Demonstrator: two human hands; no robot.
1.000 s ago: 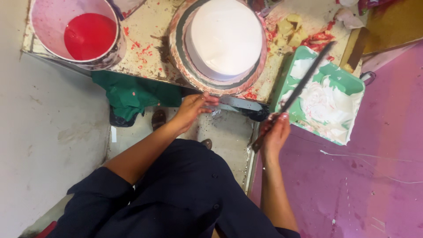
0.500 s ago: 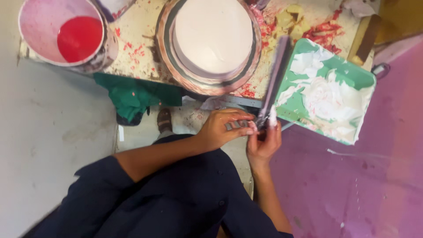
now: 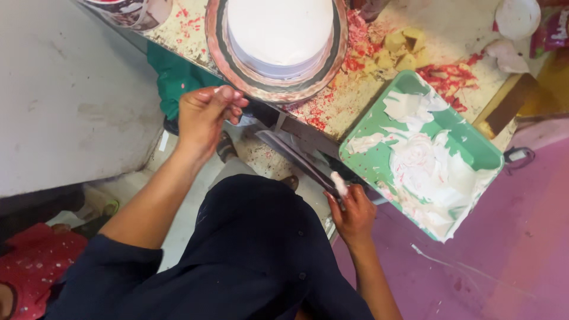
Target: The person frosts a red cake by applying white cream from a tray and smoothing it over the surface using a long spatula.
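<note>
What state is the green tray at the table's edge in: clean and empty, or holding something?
Holding something. The green tray carries smeared heaps of white cream with reddish specks across most of its floor; only patches of bare green show.

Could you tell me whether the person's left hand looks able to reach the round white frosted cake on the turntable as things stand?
Probably yes: the left hand hovers by the turntable rim, with nothing between it and the round white frosted cake.

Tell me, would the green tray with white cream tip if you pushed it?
Probably. The green plastic tray seems to overhang the stained table edge, so a push could tip it. The white cream heaped inside looks soft and would likely smear or slide.
</note>
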